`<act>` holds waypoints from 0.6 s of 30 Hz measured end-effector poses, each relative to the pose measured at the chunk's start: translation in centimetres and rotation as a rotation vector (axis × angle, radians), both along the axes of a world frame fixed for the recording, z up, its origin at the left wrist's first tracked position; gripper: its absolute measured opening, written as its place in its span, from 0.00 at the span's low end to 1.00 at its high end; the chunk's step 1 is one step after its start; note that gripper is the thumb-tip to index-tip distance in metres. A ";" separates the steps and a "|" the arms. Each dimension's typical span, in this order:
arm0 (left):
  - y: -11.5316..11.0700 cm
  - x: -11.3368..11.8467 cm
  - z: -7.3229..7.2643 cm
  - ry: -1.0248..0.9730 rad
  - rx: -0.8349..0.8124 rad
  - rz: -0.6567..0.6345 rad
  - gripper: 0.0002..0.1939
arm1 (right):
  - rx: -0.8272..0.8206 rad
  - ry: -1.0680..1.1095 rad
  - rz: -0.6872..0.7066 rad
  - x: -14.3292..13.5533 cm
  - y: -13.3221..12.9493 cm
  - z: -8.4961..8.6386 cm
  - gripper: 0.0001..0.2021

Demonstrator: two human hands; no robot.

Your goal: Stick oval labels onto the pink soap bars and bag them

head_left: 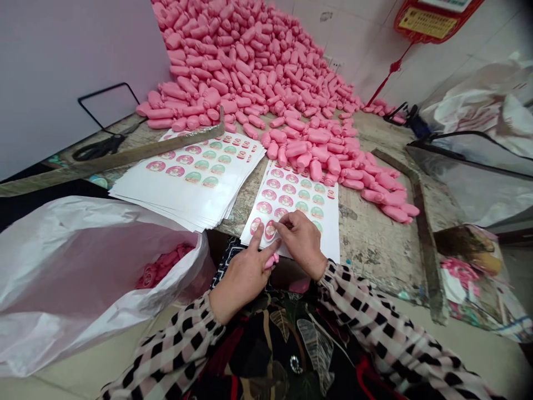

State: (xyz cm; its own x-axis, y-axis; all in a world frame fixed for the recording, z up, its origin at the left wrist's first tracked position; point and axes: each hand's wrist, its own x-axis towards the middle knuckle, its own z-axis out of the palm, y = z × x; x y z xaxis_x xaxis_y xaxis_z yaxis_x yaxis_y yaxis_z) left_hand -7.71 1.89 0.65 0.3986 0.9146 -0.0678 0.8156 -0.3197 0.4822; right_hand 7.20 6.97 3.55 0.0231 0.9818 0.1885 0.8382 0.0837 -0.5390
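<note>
Sticker, pink and oval, lies near the close edge of the top sheet. The left hand has its grip curled round a pink piece, its forefinger out on the sheet beside the sticker. The right hand has its grip closed, thumb and finger pinching the sticker's edge; how far it has come off the sheet I cannot tell. The visible part of the piece bears no sticker.

To the left, a white bag gapes, with some pink pieces inside; whether they carry stickers is too small to tell. Rows of pink and green stickers fill much of the sheet that shows past the hands. Beside it on the surface, a fuller stack fans out, its top rows in place, a bar across its far corner and scissors just beyond the bar.

Beyond, loose pieces overlap the sheet's far end and climb into a big heap, far more than show in the bag. A red hanging is on the wall.
</note>
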 end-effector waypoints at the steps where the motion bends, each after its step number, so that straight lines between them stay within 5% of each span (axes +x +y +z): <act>1: 0.0 0.0 -0.1 -0.010 -0.004 -0.002 0.31 | 0.017 0.042 -0.013 0.2 0.1 0.1 0.12; 8: -0.6 -1.3 0.7 -0.365 -0.077 -0.011 0.25 | 0.011 0.301 -0.074 2.6 0.7 0.5 0.12; 13: -0.7 -1.6 2.9 -1.087 -0.477 0.390 0.25 | -0.039 0.546 -0.015 2.4 -1.5 2.4 0.12; 18: 0.5 0.0 3.7 -1.651 -0.835 0.530 0.27 | -0.124 0.583 0.142 1.1 -4.3 3.2 0.11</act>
State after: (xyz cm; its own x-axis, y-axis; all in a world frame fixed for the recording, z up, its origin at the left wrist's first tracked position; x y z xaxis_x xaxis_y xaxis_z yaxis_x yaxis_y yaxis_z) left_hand -7.74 2.36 4.35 0.2504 0.8863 -0.3896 -0.6188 0.4560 0.6396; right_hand 8.28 2.68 6.79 -0.0445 0.9967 0.0678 0.3873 0.0798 -0.9185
